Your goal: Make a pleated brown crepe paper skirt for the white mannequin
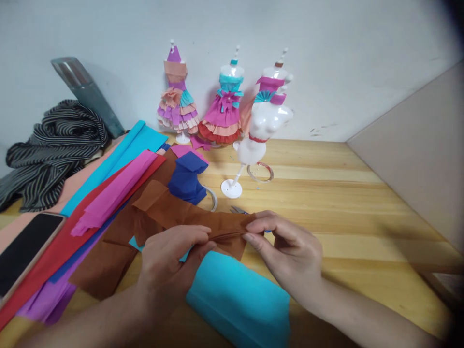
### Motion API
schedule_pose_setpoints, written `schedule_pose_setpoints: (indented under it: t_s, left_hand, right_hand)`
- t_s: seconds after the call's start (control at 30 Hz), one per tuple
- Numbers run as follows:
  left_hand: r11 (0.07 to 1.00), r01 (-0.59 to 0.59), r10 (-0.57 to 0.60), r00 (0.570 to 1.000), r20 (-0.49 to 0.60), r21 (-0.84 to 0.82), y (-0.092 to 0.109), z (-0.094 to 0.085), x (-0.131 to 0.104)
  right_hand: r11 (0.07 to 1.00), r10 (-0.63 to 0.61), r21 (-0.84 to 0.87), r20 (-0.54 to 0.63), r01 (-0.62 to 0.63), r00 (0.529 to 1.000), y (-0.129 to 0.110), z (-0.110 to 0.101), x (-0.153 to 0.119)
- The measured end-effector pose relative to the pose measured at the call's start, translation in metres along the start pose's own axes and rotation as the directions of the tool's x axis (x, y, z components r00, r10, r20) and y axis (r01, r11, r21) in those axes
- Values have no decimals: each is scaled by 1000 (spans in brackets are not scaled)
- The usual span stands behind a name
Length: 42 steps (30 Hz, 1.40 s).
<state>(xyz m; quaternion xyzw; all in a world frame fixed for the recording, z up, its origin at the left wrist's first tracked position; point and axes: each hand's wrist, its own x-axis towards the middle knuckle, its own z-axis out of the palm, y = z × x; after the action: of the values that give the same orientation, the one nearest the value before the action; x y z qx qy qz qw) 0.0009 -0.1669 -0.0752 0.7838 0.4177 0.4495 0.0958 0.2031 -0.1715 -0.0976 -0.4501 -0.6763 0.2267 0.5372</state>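
Note:
A strip of brown paper (217, 223) is stretched between my two hands, its lower edge folded. My left hand (174, 261) pinches it near the middle, thumb and index finger together. At its right end, my right hand (290, 246) pinches the same strip between thumb and fingers. A turquoise sheet (241, 299) lies under and in front of my hands. Just beyond the strip are scissors (238, 210), partly hidden by it and my right hand. A small white mannequin (266, 121) with a red band at its waist stands farther back.
Three mannequins in paper dresses (230, 106) stand by the wall. Coloured paper (105, 193), a phone (29, 251), a striped cloth (54, 150) and a bottle (89, 94) are at left. Blue paper (186, 179) and tape rolls (261, 172) lie on the wooden table (348, 203).

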Motion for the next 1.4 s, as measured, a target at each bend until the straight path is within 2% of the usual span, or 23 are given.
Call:
schedule_pose_setpoints:
  t_s: [0.13,0.33,0.47,0.6,0.8,0.9,1.0,1.03,1.13,1.2,1.27,1.33,1.4]
  left_hand:
    - [996,90,-90,996,12,-24,6,-2,0]
    - [989,147,-147,989,3,20,11,-5,2]
    - [969,236,-233,971,48,-76,9,-3,0]
    - [857,425,-398,905,148,-292,8,0,-2]
    - [603,623,-565,774,285,-497,12,2,0]
    - [551,644,-591,750,297,-531,16,-3,11]
    - [569,659,-589,744,316,-492,22,-14,32]
    - [590,650,-586,753,300,-479,23,-18,39]
    - [688,544,-537,827,168,-481,26,-27,61]
    - [781,422,-469,883,14,-460,27,-31,74]
    - [893,256,-332,930,-157,-370,28,-35,86]
    - [970,109,-170,941,-291,-216,32,-41,99]
    - [988,77,-122,921,-369,-135,38,-47,112]
  right_hand:
    - [1000,7,9,-12,-7,1000,1,1,0]
    - [999,-34,0,-10,34,999,-2,2,2]
    - [995,-89,-39,-28,88,996,-5,1,4]
    - [994,-105,-36,-34,103,994,-5,1,5]
    - [997,-79,-12,-37,79,996,-5,1,7]
    - [999,-44,27,-48,45,998,-6,3,14]
    - [997,11,80,-52,-7,999,-10,6,28]
    - [995,33,99,-56,-27,998,-12,8,35]
    - [984,80,166,-107,-62,991,-20,16,57]
    - [971,74,237,-146,-38,987,-26,21,74]
    - [955,35,296,-189,23,981,-32,27,92]
    - [945,-21,314,-226,93,974,-41,32,111]
    - [941,-83,298,-264,163,961,-52,36,128]
